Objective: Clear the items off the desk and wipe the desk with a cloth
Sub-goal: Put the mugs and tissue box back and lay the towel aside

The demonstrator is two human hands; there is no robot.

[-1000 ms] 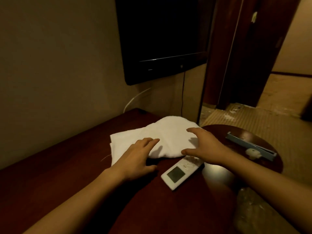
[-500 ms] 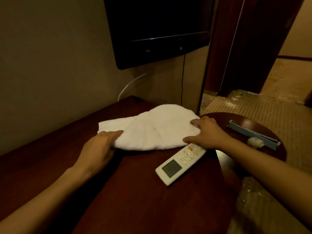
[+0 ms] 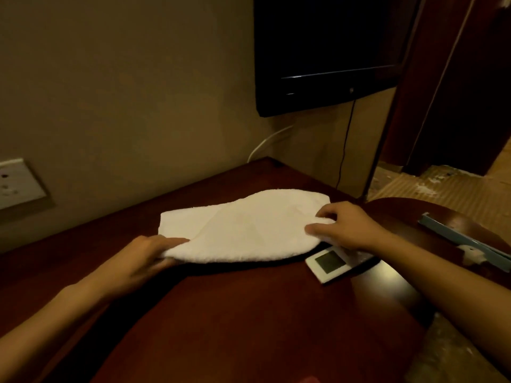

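A folded white cloth (image 3: 249,228) lies across the dark red desk (image 3: 249,313). My left hand (image 3: 143,258) grips its near left edge, thumb on top and fingers under the lifted fold. My right hand (image 3: 345,228) pinches the cloth's right end. A white remote control (image 3: 329,262) with a small grey screen lies just right of the cloth, partly hidden under my right wrist.
A black TV (image 3: 326,51) hangs on the wall above the desk's far end, with cables running down. A round side table (image 3: 409,217) at right carries a blue strip (image 3: 464,239) and a small white object (image 3: 474,252). A wall socket (image 3: 16,183) sits at left.
Both hands went from resting on the cloth to taking hold of its ends. The near edge is now lifted off the desk. The view has swung left.
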